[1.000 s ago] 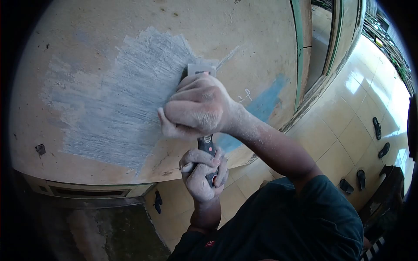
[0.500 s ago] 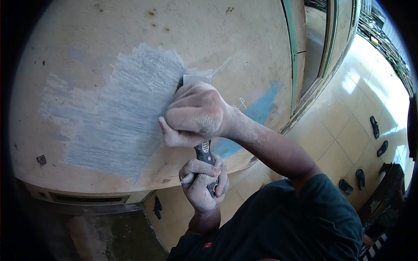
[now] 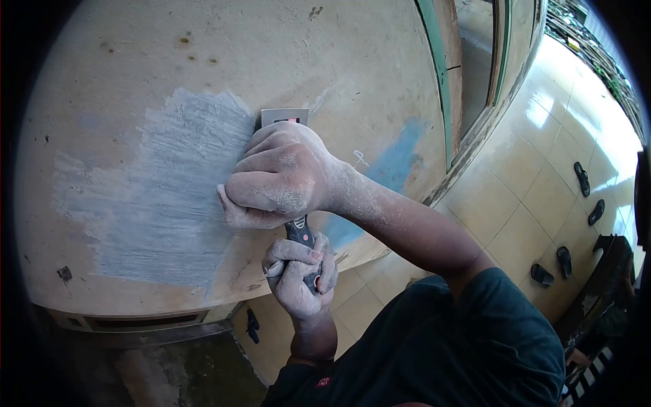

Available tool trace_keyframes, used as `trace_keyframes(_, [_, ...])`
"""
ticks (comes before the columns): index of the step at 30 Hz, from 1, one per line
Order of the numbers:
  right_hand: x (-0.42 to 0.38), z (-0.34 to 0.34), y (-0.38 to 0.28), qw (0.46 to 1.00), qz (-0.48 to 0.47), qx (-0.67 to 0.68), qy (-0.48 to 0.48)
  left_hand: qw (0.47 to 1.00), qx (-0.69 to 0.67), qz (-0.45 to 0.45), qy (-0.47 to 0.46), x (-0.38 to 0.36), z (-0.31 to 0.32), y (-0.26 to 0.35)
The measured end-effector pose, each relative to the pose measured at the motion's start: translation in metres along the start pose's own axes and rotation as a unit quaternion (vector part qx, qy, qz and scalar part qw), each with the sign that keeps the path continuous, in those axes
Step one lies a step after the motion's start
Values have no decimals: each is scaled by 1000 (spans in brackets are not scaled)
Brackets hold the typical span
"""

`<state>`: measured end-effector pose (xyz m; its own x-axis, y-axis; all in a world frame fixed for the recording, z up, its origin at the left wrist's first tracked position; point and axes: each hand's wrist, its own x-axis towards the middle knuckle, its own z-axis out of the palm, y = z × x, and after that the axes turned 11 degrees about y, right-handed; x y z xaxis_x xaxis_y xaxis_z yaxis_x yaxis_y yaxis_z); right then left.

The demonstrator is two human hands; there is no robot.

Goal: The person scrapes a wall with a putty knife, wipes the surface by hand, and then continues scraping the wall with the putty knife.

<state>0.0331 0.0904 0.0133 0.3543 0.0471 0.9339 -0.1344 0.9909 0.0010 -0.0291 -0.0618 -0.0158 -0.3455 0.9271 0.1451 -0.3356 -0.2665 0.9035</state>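
Observation:
A scraper with a dark handle point(image 3: 299, 232) and a flat metal blade point(image 3: 285, 115) lies against the beige wall point(image 3: 325, 61). My right hand point(image 3: 278, 178), coated in pale dust, is closed round its upper part, just below the blade. Lower down, my left hand point(image 3: 300, 273), dusty too, grips the end of the same handle. Left of the blade spreads a scratched grey-white patch point(image 3: 163, 197) on the wall. A blue patch point(image 3: 397, 159) shows to the right, partly behind my right forearm.
A green-edged door frame point(image 3: 437, 74) stands at the upper right. Beyond it runs a tiled floor point(image 3: 505, 183) with several dark sandals point(image 3: 582, 178). At the lower right is a dark piece of furniture point(image 3: 593, 285). A vent-like slot point(image 3: 146, 321) shows at the lower left.
Both hands and the scraper have shifted left in view, while the wall has also shifted. More of the blade now shows above my right hand, with a red and black mark visible.

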Motion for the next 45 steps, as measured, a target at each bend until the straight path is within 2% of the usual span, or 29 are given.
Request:
trace_keyframes(1, [0,2,-5,1000,0,2,-3,999,19,7,-42,1,-2,0])
trace_keyframes(4, [-1,16,-21,996,22,81,-10,1000,12,13,-19,-23,-3,4])
trace_keyframes(8, [0,5,1,998,2,54,7,1000,-9,3,8,-7,11,-4])
trace_keyframes(12, [-1,7,-14,998,35,59,-14,999,-36,-16,1,-20,2,7])
trace_keyframes(15, [-10,16,-14,998,20,61,-25,999,-39,-16,2,-24,5,10])
trace_keyframes(17, [-8,17,2,998,-6,55,-39,996,-65,-28,61,-14,13,9])
trace_keyframes(18, [-7,14,4,998,-27,25,-45,995,-78,-53,36,-6,8,5])
trace_keyframes(19, [-6,11,3,998,-49,-3,-51,994,-77,-48,53,-4,4,5])
trace_keyframes(21, [1,6,-6,999,-18,28,-32,999,0,-33,-39,-4,-3,5])
trace_keyframes(26, [4,-4,-37,996,53,61,-37,995,90,-4,-41,-29,-15,18])
trace_keyframes(27, [-7,-7,-43,994,58,93,-3,991,128,-12,-33,-42,-19,17])
trace_keyframes(29, [-19,-18,-74,940,172,276,100,976,208,29,-60,-61,-44,10])
trace_keyframes(30, [-34,-35,-86,927,224,285,96,961,256,93,-57,-70,-52,4])
trace_keyframes(31, [-33,-41,-104,885,276,345,146,938,303,160,-53,-77,-61,-3])
trace_keyframes(32, [-44,-52,-115,876,300,344,153,945,292,144,-19,-88,-72,-11])
trace_keyframes(33, [-58,-65,-127,868,356,321,127,951,283,128,18,-99,-84,-20])
trace_keyframes(34, [-73,-80,-142,858,466,215,37,948,290,130,28,-106,-96,-27])
trace_keyframes(35, [-89,-90,-157,819,563,101,-50,945,298,131,41,-110,-104,-32])
trace_keyframes(37, [-112,-89,-173,804,568,21,-173,933,318,163,32,-111,-100,-35])
trace_keyframes(39, [-135,-80,-196,753,636,92,-138,903,383,195,4,-113,-96,-40])
trace_keyframes(41, [-150,-77,-214,644,729,219,-80,908,373,190,-35,-114,-84,-52])
trace_keyframes(42, [-154,-74,-223,648,737,164,-98,886,409,210,-64,-113,-83,-56])
trace_keyframes(43, [-164,-74,-226,650,735,168,-97,862,443,228,-93,-115,-83,-59])
trace_keyframes(45, [-177,-73,-227,561,792,220,-103,877,416,224,-90,-118,-94,-66])
